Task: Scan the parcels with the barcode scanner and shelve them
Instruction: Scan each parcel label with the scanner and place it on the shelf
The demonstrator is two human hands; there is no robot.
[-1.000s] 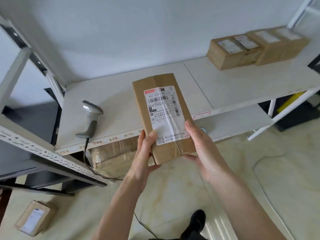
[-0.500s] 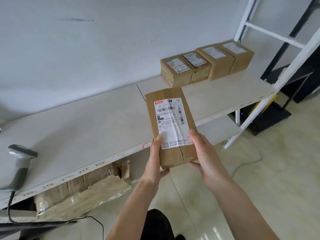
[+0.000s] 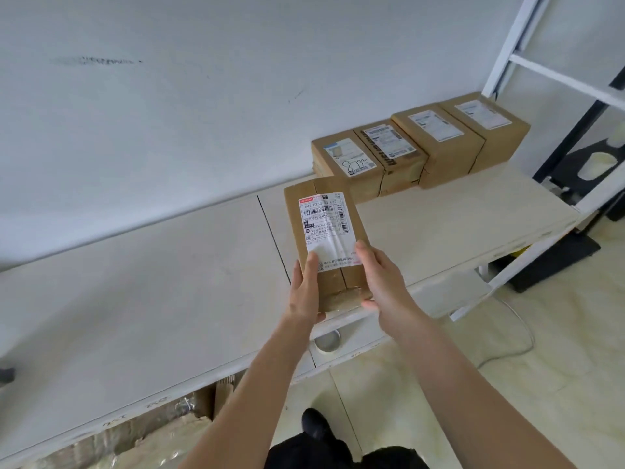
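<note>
Both hands, left and right, grip parcel by its near end, thumbs on label, label up, over shelf, near four shelved parcels.

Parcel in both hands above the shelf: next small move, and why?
Probably carry the parcel forward and right, and set it on the shelf beside the row of boxes. Both the left hand and right hand grip its near end, label up, and bare shelf lies just left of the row's nearest box.
</note>
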